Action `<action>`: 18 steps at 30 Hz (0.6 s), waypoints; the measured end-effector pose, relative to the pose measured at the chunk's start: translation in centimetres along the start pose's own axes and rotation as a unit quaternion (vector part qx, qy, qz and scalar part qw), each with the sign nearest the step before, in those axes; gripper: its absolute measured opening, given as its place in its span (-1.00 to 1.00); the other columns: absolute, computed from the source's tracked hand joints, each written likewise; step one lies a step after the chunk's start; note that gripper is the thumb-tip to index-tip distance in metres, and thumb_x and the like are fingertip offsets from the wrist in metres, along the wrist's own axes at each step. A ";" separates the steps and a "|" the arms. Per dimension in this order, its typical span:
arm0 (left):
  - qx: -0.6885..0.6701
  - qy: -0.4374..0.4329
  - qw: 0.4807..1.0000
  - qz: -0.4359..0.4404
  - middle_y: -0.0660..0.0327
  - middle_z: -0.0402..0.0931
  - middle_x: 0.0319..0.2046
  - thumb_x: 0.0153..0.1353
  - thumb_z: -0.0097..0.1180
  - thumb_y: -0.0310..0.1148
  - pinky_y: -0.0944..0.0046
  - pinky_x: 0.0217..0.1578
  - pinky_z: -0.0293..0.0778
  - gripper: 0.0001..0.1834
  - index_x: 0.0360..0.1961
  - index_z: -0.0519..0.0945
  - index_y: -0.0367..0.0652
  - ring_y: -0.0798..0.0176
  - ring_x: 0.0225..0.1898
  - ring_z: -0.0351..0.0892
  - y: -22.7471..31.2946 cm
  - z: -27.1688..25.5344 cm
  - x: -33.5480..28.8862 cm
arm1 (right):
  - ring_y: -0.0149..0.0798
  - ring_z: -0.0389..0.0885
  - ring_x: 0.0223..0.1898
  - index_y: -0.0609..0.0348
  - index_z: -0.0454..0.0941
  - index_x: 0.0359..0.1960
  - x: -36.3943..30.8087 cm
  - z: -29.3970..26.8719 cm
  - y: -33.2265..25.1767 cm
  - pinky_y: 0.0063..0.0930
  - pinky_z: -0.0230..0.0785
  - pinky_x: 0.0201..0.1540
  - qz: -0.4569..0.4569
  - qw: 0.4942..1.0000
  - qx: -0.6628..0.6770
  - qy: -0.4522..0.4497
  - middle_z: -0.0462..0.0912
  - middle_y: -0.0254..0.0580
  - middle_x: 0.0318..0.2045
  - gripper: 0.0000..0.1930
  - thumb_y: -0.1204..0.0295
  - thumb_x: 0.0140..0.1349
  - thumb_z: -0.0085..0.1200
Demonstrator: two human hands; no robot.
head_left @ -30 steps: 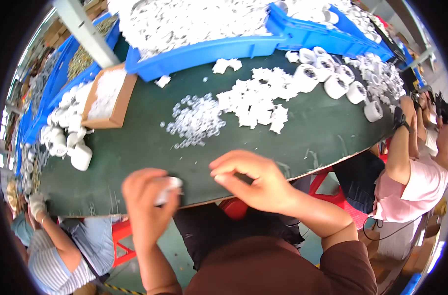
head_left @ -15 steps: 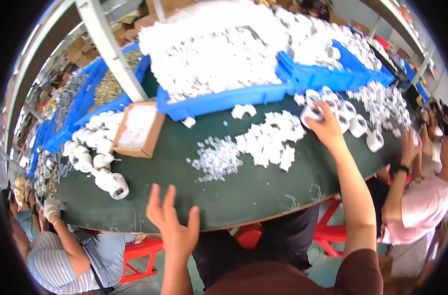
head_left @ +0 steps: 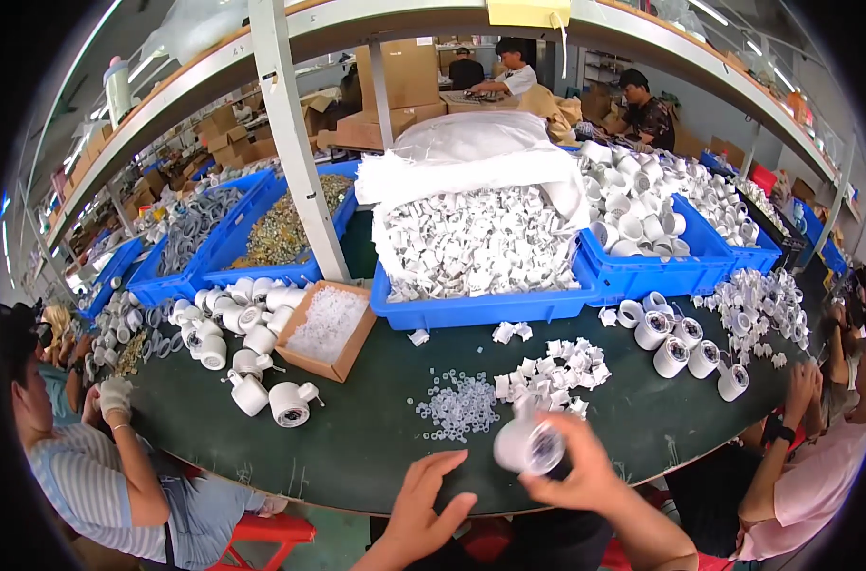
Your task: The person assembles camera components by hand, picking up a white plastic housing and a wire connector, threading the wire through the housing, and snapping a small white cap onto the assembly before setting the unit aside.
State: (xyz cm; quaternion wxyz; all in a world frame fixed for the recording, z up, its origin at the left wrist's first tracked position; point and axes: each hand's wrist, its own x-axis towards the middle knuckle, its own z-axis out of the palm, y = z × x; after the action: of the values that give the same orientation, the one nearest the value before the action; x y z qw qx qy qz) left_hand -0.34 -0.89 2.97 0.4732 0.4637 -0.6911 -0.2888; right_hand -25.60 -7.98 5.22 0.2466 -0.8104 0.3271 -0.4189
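Note:
My right hand (head_left: 585,476) grips a white cylindrical housing (head_left: 515,447) by its side, just above the near part of the green table. The housing's open end, with a round metallic and dark inside, faces my fingers; motion blurs it a little. My left hand (head_left: 423,509) is open beside it at the table's front edge, fingers stretched and nothing in them. Beyond the hands lie a pile of small translucent rings (head_left: 457,406) and a heap of white angular plastic pieces (head_left: 558,369). More white housings (head_left: 671,358) stand at the right.
A blue bin (head_left: 485,309) full of white pieces stands behind, with a bin of white cups (head_left: 632,224) to its right. A cardboard box (head_left: 333,366) holds small translucent parts. White housings with side spouts (head_left: 247,392) lie left. Co-workers sit at both sides; a metal post (head_left: 300,143) rises behind.
My right hand has brought a white housing from the right-hand group back toward the near middle. My left hand has come closer to it. The view has tilted up.

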 end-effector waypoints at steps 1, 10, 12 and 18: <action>-0.079 -0.017 0.996 -0.023 -0.05 0.39 0.20 0.26 0.21 -0.40 0.11 0.24 0.33 -0.41 0.31 0.39 -0.30 0.00 0.25 0.40 0.7 0.7 0.4 | 0.02 0.54 0.10 0.17 0.33 0.32 0.1 1.2 -1.1 -0.20 0.37 0.19 -0.029 0.996 -0.056 -0.071 0.50 0.04 0.18 -0.22 0.44 -0.01 0.36; 0.104 0.047 0.993 -0.007 -0.07 0.45 0.10 0.22 0.22 -0.40 0.02 0.13 0.37 -0.53 0.12 0.44 -0.33 -0.15 0.05 0.45 0.5 1.3 -1.0 | -0.34 0.50 0.07 0.16 0.28 0.38 -2.3 6.1 -1.0 -0.42 0.42 0.02 0.090 0.950 0.285 -0.089 0.51 -0.23 0.02 -0.31 0.55 0.22 0.31; 0.120 0.039 0.992 -0.012 -0.07 0.46 0.08 0.20 0.21 -0.40 0.01 0.11 0.37 -0.54 0.10 0.45 -0.32 -0.16 0.04 0.45 0.6 1.2 -0.5 | -0.52 0.42 -0.11 0.14 0.34 0.33 -2.1 5.7 -1.1 -0.60 0.33 -0.07 0.197 0.906 0.354 -0.123 0.53 -0.35 -0.04 -0.39 0.60 0.26 0.28; 0.141 0.033 0.989 0.010 -0.02 0.50 -0.05 0.13 0.19 -0.40 0.00 -0.05 0.41 -0.68 -0.09 0.51 -0.26 -0.15 -0.09 0.47 0.3 1.9 0.7 | -0.49 0.59 -0.20 0.28 0.59 -0.13 0.2 4.7 -3.3 -0.61 0.42 -0.20 0.231 0.888 0.395 -0.041 0.65 -0.25 -0.18 -0.89 0.63 0.34 0.16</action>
State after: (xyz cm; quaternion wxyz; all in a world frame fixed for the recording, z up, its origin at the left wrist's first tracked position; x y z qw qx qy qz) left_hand -2.31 -1.50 2.72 0.4288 0.5283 -0.7132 -0.1684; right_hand -20.50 -5.35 5.05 0.6489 -0.5642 0.3023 -0.4113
